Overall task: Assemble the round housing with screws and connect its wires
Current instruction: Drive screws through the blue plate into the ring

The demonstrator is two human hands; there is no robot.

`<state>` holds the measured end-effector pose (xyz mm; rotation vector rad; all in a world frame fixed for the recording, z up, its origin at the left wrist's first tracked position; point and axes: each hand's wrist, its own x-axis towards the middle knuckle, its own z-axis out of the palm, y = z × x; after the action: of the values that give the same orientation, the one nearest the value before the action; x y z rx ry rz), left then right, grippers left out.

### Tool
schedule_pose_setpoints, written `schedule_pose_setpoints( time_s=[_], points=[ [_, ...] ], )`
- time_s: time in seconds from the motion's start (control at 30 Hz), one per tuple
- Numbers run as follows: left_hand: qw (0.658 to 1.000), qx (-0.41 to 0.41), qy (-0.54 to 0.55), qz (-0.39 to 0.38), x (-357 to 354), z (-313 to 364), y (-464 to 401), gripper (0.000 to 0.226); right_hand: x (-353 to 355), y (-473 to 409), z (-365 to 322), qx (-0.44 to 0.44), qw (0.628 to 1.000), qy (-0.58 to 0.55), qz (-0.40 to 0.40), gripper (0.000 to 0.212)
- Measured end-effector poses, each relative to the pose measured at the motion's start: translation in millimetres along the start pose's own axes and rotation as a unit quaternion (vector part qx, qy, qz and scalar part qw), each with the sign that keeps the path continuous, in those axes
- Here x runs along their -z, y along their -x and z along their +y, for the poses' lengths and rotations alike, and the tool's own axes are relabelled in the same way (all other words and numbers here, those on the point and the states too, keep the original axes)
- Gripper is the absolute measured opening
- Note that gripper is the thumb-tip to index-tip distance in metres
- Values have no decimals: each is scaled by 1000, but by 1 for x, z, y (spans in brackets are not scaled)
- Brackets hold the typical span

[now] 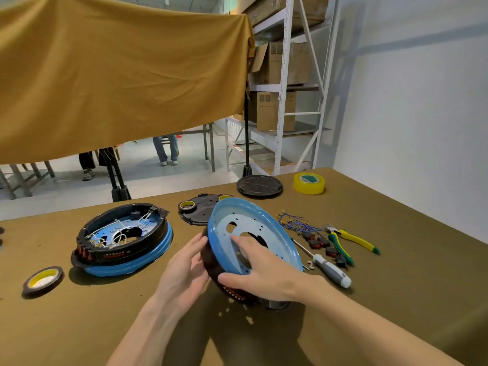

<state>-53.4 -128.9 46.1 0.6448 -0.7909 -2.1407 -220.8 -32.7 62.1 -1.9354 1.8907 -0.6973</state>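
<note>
You've got the housing [253, 233] tilted up on edge near the middle of the table [396, 299], open blue side facing you, probably so you can see the screw holes and the cutout in the plate. Your left hand [184, 270] backs the black outer rim, fingers straight and lightly spread against it: a brace, not a grip. Your right hand [264, 270] reaches over the lower rim into the dish, fingers spread flat on the plate, thumb hooked under the rim, so the right hand carries the tilt.

The screwdriver [327, 268] lies just beside the housing on your right, within easy reach. The wires [295, 224] and the cutters [351, 240] sit past it, untouched, so wiring looks not yet started.

The second housing [124, 239] on your left lies flat, already wired; likely your reference. Tape rolls are parked at the table edges, out of the way.
</note>
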Motion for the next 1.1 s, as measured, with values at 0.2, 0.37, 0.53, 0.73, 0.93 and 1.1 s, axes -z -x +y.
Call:
schedule_pose_setpoints(
  time_s=[0.2, 0.37, 0.53, 0.73, 0.93, 1.1],
  points=[
    [951, -212, -217, -54, -51, 13, 1, 39, 49, 5, -3, 7, 944, -323, -62, 63],
    [843, -335, -411, -91, -63, -10, 1, 53, 59, 4, 3, -107, 805, -579, 73, 44],
    [793, -342, -493, -107, -55, -34, 0, 56, 42, 17, 34, -146, 783, -591, 127, 40],
    [771, -339, -526, -115, -60, -69, -1, 56, 28, 37, 65, -163, 690, -693, 126, 37],
    [724, -343, -582, -143, -60, -88, -3, 57, 15, 45, 88, -158, 667, -716, 130, 44],
    [701, -340, -608, -149, -57, -91, -2, 63, 8, 47, 93, -157, 651, -735, 104, 42]
  ],
)
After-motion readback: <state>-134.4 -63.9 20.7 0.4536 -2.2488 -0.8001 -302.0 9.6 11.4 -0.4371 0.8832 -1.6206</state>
